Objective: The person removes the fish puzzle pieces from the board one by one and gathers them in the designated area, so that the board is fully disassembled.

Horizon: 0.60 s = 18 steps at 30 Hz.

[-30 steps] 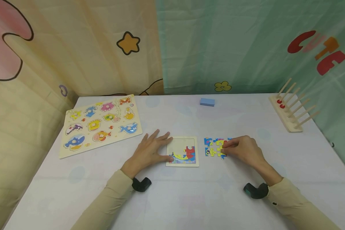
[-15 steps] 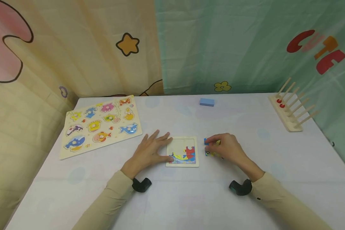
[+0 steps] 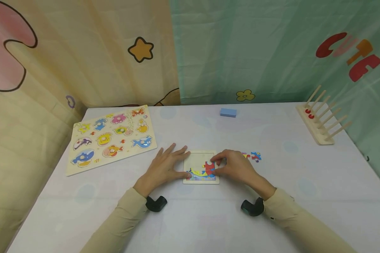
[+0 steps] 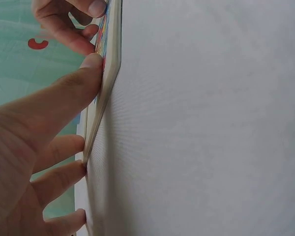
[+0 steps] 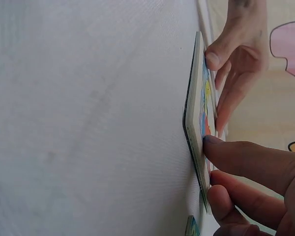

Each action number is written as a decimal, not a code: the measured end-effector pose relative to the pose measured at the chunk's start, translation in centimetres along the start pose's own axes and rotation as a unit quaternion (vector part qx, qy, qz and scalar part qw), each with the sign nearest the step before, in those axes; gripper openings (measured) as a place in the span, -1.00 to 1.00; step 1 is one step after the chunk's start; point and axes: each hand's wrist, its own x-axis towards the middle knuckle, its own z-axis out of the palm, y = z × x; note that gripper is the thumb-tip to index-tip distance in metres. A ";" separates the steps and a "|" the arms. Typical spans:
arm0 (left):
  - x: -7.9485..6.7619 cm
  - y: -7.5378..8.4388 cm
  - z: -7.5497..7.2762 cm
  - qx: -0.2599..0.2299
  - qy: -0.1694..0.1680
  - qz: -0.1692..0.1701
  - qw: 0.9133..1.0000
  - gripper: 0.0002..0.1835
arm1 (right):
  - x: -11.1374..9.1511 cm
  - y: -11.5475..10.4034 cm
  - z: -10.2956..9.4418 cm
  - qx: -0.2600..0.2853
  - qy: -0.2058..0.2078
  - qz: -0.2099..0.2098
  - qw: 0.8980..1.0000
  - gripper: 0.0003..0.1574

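Observation:
A square puzzle board (image 3: 187, 160) lies on the table, its lower part filled with blue, yellow and red puzzle pieces (image 3: 201, 177). My left hand (image 3: 164, 167) spreads at the board's left side, thumb resting on the lower left pieces and the other fingers stretched along the far left edge. The left thumb (image 4: 73, 83) also shows on the board in the left wrist view. Over the board's right side my right hand (image 3: 235, 167) pinches a puzzle piece between thumb and bent index finger, next to the red piece (image 3: 208, 166); the fingertips hide most of it.
Several loose pieces (image 3: 256, 155) lie right of the board, partly behind my right hand. A large animal peg puzzle (image 3: 114, 140) is at back left. Farther back sits a blue block (image 3: 228, 112). A wooden rack with upright pegs (image 3: 316, 124) and two red beads stands at right.
My right hand has moved left from the loose pieces to the right side of the puzzle board. The left hand stays in place on the board's left side.

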 end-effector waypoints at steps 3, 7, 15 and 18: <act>0.0 0.0 0.0 0.002 -0.001 -0.002 1.000 -0.12 | 0.1 0.1 0.0 -0.004 0.000 0.006 1.000 -0.61; 0.0 0.0 0.0 0.004 -0.002 -0.005 1.000 -0.12 | 0.1 0.0 0.1 -0.001 0.002 0.008 1.000 -0.61; 0.0 -0.1 0.1 0.000 -0.004 -0.004 1.000 -0.12 | 0.0 -0.1 0.1 0.004 0.010 0.000 1.000 -0.63; 0.0 -0.1 0.1 0.000 -0.003 -0.003 1.000 -0.12 | 0.0 0.0 0.2 0.011 0.015 -0.005 1.000 -0.63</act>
